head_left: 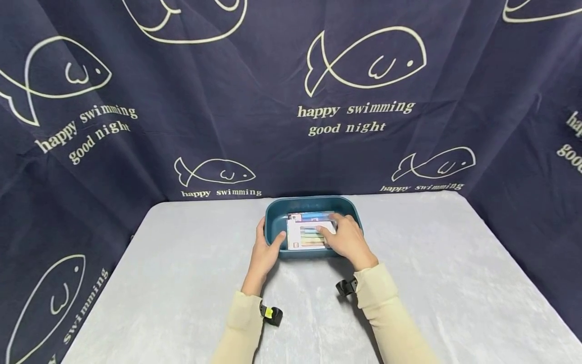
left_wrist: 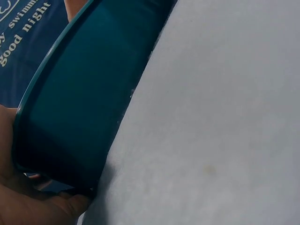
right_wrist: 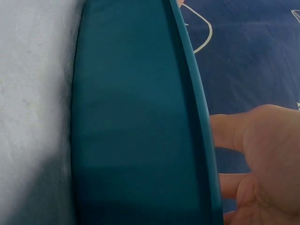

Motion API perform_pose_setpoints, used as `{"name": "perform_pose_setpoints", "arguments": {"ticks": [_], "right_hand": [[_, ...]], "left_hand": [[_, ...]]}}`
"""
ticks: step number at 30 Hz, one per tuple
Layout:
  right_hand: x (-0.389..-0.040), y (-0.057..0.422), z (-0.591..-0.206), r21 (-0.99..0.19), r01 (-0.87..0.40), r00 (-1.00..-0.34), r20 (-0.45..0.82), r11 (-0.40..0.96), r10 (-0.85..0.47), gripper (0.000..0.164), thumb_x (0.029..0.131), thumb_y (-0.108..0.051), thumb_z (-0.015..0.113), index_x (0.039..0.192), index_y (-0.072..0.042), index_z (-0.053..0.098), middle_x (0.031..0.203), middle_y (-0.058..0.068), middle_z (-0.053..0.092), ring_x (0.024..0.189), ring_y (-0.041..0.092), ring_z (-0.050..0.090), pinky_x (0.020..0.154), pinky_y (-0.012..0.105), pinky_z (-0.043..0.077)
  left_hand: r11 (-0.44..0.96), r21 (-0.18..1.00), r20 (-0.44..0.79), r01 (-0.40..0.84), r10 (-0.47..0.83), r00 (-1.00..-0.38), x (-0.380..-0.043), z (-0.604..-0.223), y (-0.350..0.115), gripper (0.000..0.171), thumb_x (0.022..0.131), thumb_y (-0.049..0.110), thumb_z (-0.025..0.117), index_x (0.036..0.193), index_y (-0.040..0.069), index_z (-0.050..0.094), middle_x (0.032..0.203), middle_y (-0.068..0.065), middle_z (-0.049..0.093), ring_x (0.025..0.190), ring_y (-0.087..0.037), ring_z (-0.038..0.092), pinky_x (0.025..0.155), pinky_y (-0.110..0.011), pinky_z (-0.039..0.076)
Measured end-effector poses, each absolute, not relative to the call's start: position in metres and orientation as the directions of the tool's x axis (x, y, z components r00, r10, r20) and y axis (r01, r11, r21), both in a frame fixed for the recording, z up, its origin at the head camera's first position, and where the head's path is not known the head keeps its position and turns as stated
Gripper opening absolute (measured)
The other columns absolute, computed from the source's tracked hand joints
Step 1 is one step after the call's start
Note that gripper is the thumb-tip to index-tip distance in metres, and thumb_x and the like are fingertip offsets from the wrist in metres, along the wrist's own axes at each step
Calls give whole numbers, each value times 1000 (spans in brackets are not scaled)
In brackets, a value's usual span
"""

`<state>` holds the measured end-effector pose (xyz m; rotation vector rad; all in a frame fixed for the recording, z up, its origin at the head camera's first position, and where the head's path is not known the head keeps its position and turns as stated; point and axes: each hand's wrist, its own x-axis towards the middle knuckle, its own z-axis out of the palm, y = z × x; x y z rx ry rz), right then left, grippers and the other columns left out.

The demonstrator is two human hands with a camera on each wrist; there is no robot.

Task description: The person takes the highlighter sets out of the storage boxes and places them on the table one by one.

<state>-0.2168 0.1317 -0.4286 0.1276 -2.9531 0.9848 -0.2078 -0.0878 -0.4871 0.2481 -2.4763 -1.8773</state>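
A dark teal plastic bin (head_left: 313,254) stands near the table's far edge. My left hand (head_left: 265,251) grips its left side, the thumb over the rim and the fingers down the outer wall; the left wrist view shows this hand (left_wrist: 28,201) at the bin's corner. Inside lies a white pack of pastel-coloured pens (head_left: 297,237), partly over a blue pack (head_left: 313,216) behind it. My right hand (head_left: 349,238) reaches over the right rim and holds the white pack's right end, thumb on its face. In the right wrist view the bin wall hides the fingertips.
The bin rests on a table with a pale grey cloth (head_left: 191,273). Right behind the table hangs a dark blue curtain (head_left: 273,126) with white fish prints, which also closes off both sides. A black wrist camera is strapped to each wrist.
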Motion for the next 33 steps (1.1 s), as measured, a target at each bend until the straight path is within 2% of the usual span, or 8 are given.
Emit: {"name": "perform_pose_setpoints", "arguments": {"ticks": [3,8,16,19,23,25,29,33], "right_hand": [[-218,130,-427,-589,-105,-994,80,802,-72,55,95,-38,64,134,1,61,130,28,64,125,44,56,102,58,46],[-216,130,-427,-578,-97,-995,72,810,-68,53,95,-40,65,131,-1,64,125,27,66,121,44,59,100,58,48],[-211,132,-436,-564,-79,-997,24,822,-80,57,92,-39,68,133,0,61,123,27,64,119,43,59,99,58,48],[-213,132,-436,-562,-94,-995,39,822,-88,57,91,-38,71,131,1,62,105,22,68,107,39,63,94,55,50],[-217,134,-433,-566,-99,-995,41,818,-92,56,90,-37,73,131,1,62,78,9,66,85,28,63,84,50,52],[-218,135,-433,-566,-102,-994,32,818,-102,56,90,-37,73,130,0,62,73,6,65,79,24,61,81,48,52],[-218,136,-431,-561,-118,-992,23,820,-127,55,90,-36,74,130,-1,60,78,7,64,75,21,58,74,42,50],[-219,137,-429,-550,-137,-989,31,824,-144,53,91,-33,74,130,-1,58,84,10,59,73,22,52,67,35,43]], "left_hand": [[269,957,-68,-108,-155,-986,-209,-485,-89,73,98,37,62,159,23,25,164,-15,33,152,-41,30,122,-64,24],[258,960,-70,-110,-159,-985,-207,-486,-88,73,97,36,62,159,22,26,164,-14,33,153,-41,30,122,-63,24],[258,955,-101,-144,-171,-980,-198,-491,-87,72,98,34,63,159,22,27,165,-13,33,153,-40,30,123,-63,24],[259,956,-94,-138,-177,-980,-198,-491,-87,72,98,35,62,159,21,27,164,-14,34,153,-41,30,122,-64,24],[262,957,-74,-120,-179,-981,-200,-489,-86,71,98,34,62,159,20,28,164,-15,35,152,-41,31,122,-64,24],[267,957,-70,-117,-179,-981,-200,-488,-86,71,98,33,62,159,20,28,164,-15,35,152,-41,31,122,-63,25],[279,953,-71,-121,-181,-981,-201,-487,-87,72,98,32,62,160,20,27,164,-15,34,152,-41,31,122,-63,25],[288,952,-54,-103,-173,-983,-203,-484,-87,74,98,33,62,160,20,25,164,-16,33,152,-43,31,121,-64,25]]}}
